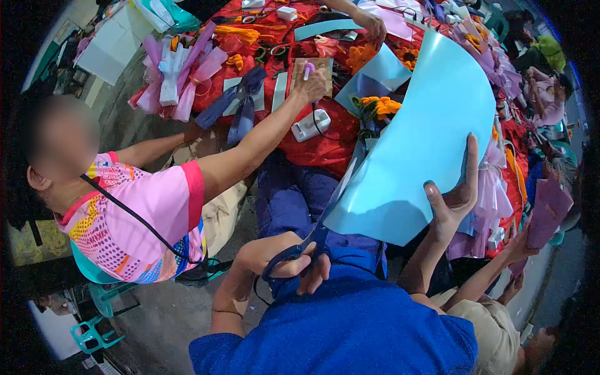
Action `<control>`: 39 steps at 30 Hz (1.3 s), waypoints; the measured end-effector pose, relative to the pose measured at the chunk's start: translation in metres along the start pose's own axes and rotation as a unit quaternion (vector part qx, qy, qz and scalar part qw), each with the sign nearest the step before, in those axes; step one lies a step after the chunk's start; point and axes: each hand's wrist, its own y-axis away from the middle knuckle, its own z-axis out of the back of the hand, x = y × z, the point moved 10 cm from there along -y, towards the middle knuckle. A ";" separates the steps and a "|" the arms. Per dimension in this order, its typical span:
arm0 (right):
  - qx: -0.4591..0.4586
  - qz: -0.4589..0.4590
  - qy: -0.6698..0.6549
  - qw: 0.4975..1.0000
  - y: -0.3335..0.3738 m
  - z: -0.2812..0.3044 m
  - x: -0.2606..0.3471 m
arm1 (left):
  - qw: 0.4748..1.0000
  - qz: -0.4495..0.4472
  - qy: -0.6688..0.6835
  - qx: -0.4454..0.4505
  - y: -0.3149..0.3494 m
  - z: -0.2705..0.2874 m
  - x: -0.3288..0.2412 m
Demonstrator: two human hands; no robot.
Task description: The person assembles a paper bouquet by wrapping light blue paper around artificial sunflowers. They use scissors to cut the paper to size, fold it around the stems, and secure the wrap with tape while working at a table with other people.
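My left hand (294,259) has its fingers through the loops of dark blue-handled scissors (320,235). The scissor blades point up and away, along the left edge of a large light blue sheet (431,125). That sheet has a curved outer edge and is held up in front of me. My right hand (453,203) grips its lower right side, with the thumb and a finger showing on the near face. The other fingers are partly hidden. Orange fuzzy flowers (381,106) and a smaller light blue sheet (380,78) lie just beyond.
A red-covered table (331,153) is crowded with wrapped bouquets (178,72) and craft pieces. At left, a co-worker's hand (310,87) holds a purple corded tool (308,69) near a white box (311,125). Another person's hand (372,28) reaches in from the far side.
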 end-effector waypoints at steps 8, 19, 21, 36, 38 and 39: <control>0.030 0.023 0.044 0.998 -0.003 0.003 0.004 | 0.995 0.057 0.069 -0.037 0.003 0.003 0.021; 0.108 0.003 0.062 0.992 0.012 -0.016 -0.007 | 0.987 -0.059 0.151 0.019 -0.003 0.001 0.018; 0.103 -0.020 0.044 0.994 0.015 -0.018 -0.007 | 0.982 -0.079 0.169 0.023 -0.003 -0.001 0.018; 0.012 -0.053 0.009 0.998 0.025 0.009 -0.032 | 0.994 0.017 0.105 0.013 0.006 0.002 0.035; -0.070 -0.142 0.031 0.987 0.030 0.018 -0.044 | 0.997 0.037 0.071 -0.012 0.005 0.007 0.043; -0.051 -0.106 0.024 0.993 0.024 0.010 -0.031 | 0.993 -0.020 0.115 0.034 0.003 -0.001 0.038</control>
